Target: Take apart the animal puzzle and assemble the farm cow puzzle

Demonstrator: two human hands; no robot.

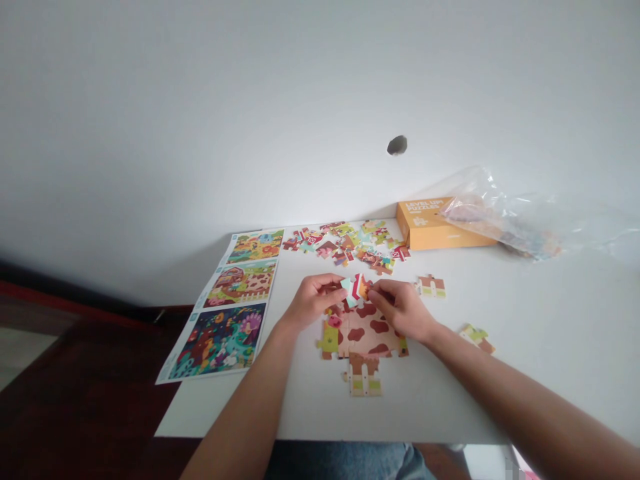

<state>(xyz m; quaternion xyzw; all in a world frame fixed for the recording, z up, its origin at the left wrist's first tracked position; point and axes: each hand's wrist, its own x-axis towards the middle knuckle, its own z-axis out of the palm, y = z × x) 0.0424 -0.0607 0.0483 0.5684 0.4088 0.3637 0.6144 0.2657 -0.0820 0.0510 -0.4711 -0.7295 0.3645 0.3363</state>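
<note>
A puzzle piece (357,289) in red, white and pale blue is held up between both hands. My left hand (319,298) pinches its left side, and my right hand (400,308) grips the right side with fingers closed. Just below lies a joined part of a jigsaw puzzle (370,331), showing a cow with brown patches, partly covered by the hands. Its lower end carries fence pieces (365,378). Right of my right hand rests a loose fence piece (432,286). Another loose green and brown piece (479,338) lies near my right forearm.
Several loose puzzle pieces (350,241) are heaped at the back of the white table (540,347). A printed picture sheet (220,307) lies on the left, overhanging the edge. At the back right stands an orange puzzle box (425,223) with a clear plastic bag (505,213) over it, against the wall.
</note>
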